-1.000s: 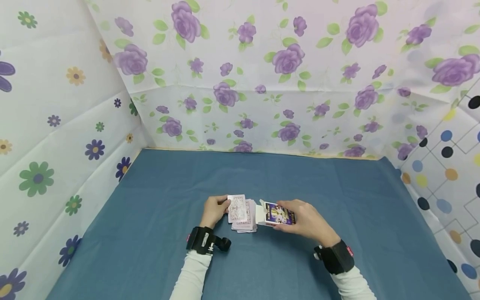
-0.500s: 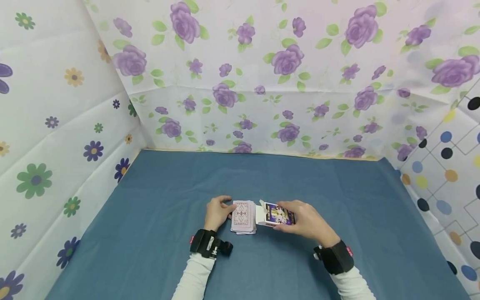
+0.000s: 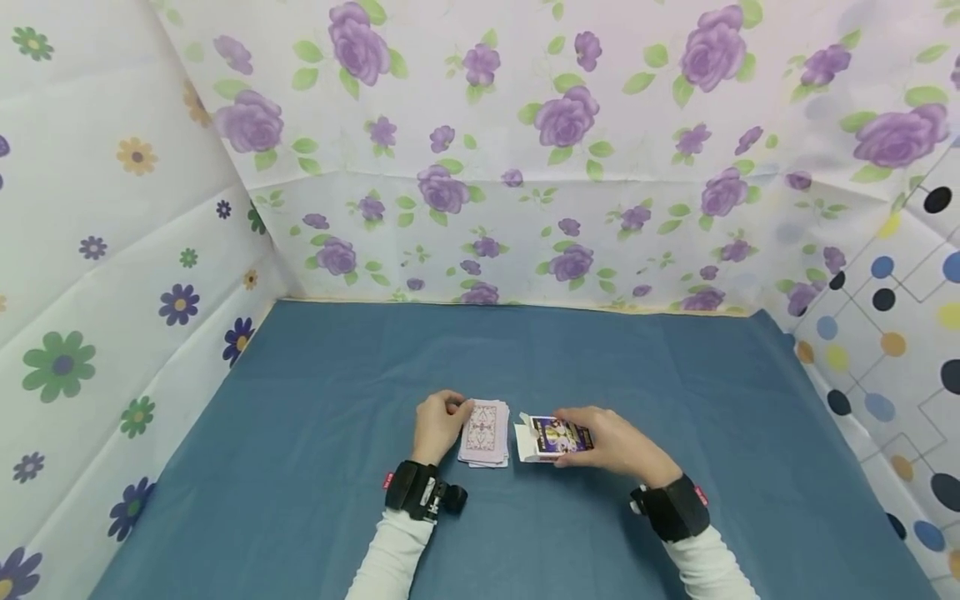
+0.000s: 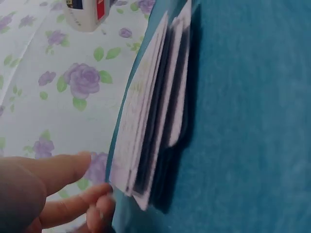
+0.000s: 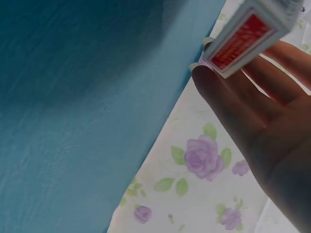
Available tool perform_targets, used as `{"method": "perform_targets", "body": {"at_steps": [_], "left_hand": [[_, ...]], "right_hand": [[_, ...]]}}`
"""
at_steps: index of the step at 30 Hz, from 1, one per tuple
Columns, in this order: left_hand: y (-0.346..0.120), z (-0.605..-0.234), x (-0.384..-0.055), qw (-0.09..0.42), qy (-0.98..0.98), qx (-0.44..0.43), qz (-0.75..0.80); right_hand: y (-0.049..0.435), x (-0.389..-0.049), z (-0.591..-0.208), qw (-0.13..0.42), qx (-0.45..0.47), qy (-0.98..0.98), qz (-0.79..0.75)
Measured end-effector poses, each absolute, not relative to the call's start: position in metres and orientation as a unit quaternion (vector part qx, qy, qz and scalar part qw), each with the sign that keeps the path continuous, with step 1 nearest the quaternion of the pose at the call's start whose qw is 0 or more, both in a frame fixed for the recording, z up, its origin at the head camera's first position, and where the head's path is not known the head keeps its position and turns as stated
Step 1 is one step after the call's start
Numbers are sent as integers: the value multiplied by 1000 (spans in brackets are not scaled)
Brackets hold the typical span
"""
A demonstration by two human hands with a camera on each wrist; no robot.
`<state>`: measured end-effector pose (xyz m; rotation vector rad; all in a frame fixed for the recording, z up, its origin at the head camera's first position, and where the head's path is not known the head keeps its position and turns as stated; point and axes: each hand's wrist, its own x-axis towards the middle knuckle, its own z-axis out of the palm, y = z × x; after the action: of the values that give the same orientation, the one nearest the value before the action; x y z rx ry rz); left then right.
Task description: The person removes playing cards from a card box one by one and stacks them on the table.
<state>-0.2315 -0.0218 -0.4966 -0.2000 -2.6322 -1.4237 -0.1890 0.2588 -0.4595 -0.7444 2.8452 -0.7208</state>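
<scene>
A stack of playing cards (image 3: 482, 433) lies back side up on the blue cloth, its edges uneven. My left hand (image 3: 438, 425) is at the stack's left side. In the left wrist view the thumb (image 4: 68, 170) stands apart from the cards, and the other fingertips are right at the stack's near corner. My right hand (image 3: 618, 446) grips a card box (image 3: 557, 437), dark purple and yellow on top, between thumb and fingers. The box's white end flap is open and points toward the stack, with a small gap between. The right wrist view shows the box's red-and-white end (image 5: 243, 41).
Blue cloth (image 3: 360, 358) covers the table around the cards and box. Behind it hangs a white sheet with purple roses (image 3: 442, 190). Patterned sheets stand at the left and right sides. A white bottle-like object (image 4: 86, 14) shows at the top of the left wrist view.
A card that my left hand held over the stack now lies on top of it, and the fingers have loosened. The box has moved slightly away from the stack.
</scene>
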Motion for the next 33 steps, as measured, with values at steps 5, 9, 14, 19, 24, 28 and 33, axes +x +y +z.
{"method": "perform_targets", "body": {"at_steps": [5, 9, 14, 19, 24, 28, 33], "left_hand": [[-10, -484, -220, 106, -884, -106, -442], [3, -471, -211, 90, -880, -158, -438], [25, -459, -201, 32, -883, -247, -397], [43, -461, -191, -28, -874, -370, -312], [54, -468, -178, -55, -875, -416, -241], [60, -470, -169, -34, -896, -403, -183], [69, -468, -158, -52, -922, -357, -139]], "right_hand": [[267, -190, -464, 111, -251, 926, -260], [273, -196, -467, 154, -257, 917, -262], [279, -205, -469, 198, -260, 906, -267], [282, -211, -474, 215, -272, 899, -266], [282, -208, -481, 202, -290, 897, -265], [281, -201, -483, 159, -270, 918, -244], [271, -179, -468, 140, -177, 945, -236]]}}
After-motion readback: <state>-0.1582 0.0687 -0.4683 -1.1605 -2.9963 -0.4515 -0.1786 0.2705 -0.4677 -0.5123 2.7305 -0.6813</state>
